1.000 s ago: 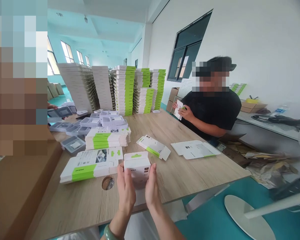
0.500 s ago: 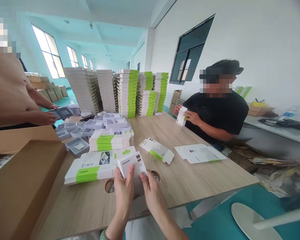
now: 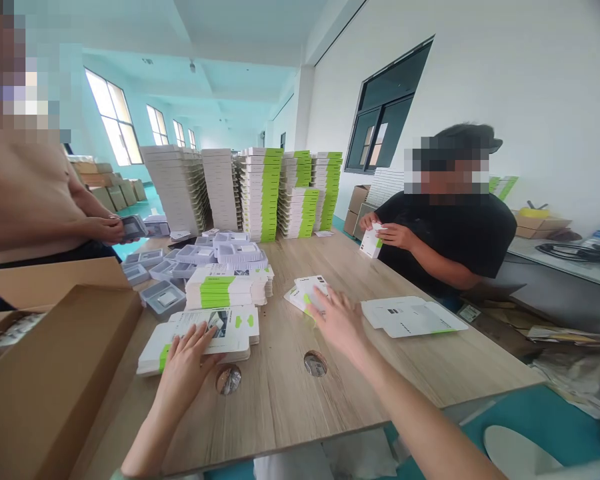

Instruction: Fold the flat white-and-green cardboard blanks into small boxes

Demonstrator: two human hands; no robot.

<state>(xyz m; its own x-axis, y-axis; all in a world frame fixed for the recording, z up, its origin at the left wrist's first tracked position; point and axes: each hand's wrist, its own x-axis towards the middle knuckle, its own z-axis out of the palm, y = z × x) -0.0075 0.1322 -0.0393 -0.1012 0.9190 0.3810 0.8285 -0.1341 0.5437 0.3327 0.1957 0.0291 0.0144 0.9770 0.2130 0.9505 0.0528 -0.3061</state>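
My left hand (image 3: 186,363) lies with its fingers stretched out on a stack of flattened white-and-green cartons (image 3: 237,337) at the front left. Farther right, my right hand (image 3: 343,323) reaches forward, fingers extended over a folded white box (image 3: 310,288). That box rests on or against another white box, partly covered by it and by my hand. Whether my right fingertips press on the box or only hover cannot be made out. Behind the left stack stands a second pile of flattened cartons (image 3: 230,287).
Clear plastic trays (image 3: 165,297) are heaped at the left, beside an open cardboard box (image 3: 55,373). Tall carton stacks (image 3: 263,193) line the back. A flat carton (image 3: 413,317) lies at right. Two co-workers handle a tray (image 3: 133,228) and a white box (image 3: 371,240). The tabletop has two round holes.
The white box that both hands held in front of me is now at the table's middle under my right hand. My left hand has let go and moved left onto the carton stack.
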